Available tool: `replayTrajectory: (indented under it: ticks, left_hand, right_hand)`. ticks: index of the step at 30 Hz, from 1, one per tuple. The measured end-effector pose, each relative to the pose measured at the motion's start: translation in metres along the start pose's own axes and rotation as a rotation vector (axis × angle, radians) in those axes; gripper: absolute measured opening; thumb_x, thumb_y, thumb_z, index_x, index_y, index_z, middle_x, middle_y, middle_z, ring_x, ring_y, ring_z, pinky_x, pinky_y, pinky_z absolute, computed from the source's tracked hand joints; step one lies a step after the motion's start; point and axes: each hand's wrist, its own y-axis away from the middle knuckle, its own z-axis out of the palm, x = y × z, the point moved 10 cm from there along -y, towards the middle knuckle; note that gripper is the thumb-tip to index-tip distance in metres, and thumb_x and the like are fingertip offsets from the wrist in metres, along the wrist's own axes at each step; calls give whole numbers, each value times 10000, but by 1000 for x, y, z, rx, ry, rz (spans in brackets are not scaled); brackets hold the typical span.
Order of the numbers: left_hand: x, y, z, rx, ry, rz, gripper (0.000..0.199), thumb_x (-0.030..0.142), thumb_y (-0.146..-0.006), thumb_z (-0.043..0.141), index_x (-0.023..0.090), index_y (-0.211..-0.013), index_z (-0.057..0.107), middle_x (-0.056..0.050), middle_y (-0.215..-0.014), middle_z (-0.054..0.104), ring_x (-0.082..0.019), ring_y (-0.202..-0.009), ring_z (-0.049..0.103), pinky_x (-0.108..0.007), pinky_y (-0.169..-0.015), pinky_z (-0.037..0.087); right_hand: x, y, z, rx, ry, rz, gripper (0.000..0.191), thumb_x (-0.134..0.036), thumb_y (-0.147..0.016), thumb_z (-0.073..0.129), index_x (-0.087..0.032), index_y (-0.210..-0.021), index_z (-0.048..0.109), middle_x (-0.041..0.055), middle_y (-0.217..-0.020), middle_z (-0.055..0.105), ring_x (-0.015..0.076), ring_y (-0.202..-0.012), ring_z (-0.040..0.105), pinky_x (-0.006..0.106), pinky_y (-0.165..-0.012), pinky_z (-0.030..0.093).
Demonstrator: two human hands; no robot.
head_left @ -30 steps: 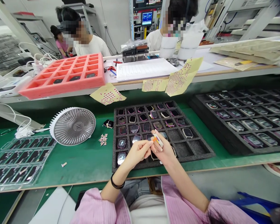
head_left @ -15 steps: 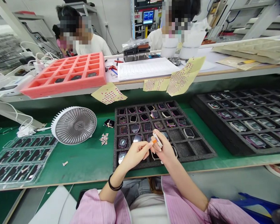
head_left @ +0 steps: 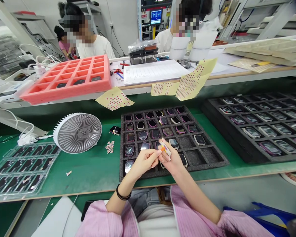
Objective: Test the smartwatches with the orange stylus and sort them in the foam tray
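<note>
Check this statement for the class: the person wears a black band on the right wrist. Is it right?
No: the black band is on the left wrist, not the right, as the head view shows.

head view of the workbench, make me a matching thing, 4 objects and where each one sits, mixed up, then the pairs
Things
1. pink foam tray
2. grey desk fan
3. clear plastic tray
4. black wristband

Places
A. just behind the left hand
B. on the upper bench, left of the paper form
C. lying at the left end of the green mat
D. on the mat, nearest the black foam tray

Pairs: 1-B, 2-D, 3-C, 4-A
</note>
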Motion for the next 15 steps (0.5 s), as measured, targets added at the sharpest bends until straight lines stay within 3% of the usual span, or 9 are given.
replayTrajectory:
  ticks: [5, 8, 11, 14, 15]
  left_hand:
    - [8, -2, -13, 155, -82, 65, 486, 615, -820, 519, 157, -659, 500, 70, -497, 397, -50, -450, 316, -190, -453, 249]
    - [16, -1, -10, 188, -188, 128, 419, 546, -846, 533, 170, -681, 447, 53, -588, 426, -67, -530, 355, -199, -498, 285]
    - [16, 3, -15, 191, -197, 115, 402, 513, -905, 442, 190, -671, 394, 64, -547, 362, -71, -486, 292, -215, -468, 247]
    - [15, 20, -52, 311, -235, 100, 386, 512, -906, 428, 201, -682, 383, 73, -524, 340, -76, -459, 274, -219, -464, 244]
    - [16, 28, -70, 380, -292, 97, 377, 509, -898, 440, 202, -685, 386, 72, -526, 343, -79, -463, 283, -218, -471, 250]
  right_hand:
    - [-16, 8, -8, 144, 230, -179, 365, -455, -748, 712, -212, -667, 452, -111, -413, 417, 30, -310, 266, 133, -318, 221]
    - [-27, 18, -7, 227, 551, -286, 326, -519, -786, 647, -230, -789, 495, -81, -569, 492, 60, -393, 392, 148, -337, 279]
    - [-47, 19, -17, 250, 684, -343, 325, -537, -805, 615, -237, -835, 496, -72, -589, 473, 86, -434, 428, 179, -367, 329]
    - [-91, 18, -54, 371, 776, -451, 307, -528, -825, 588, -246, -876, 478, -52, -641, 495, 114, -479, 455, 215, -407, 351]
    - [-111, 21, -64, 447, 970, -531, 281, -510, -852, 554, -239, -897, 493, -35, -661, 516, 128, -510, 473, 238, -453, 383]
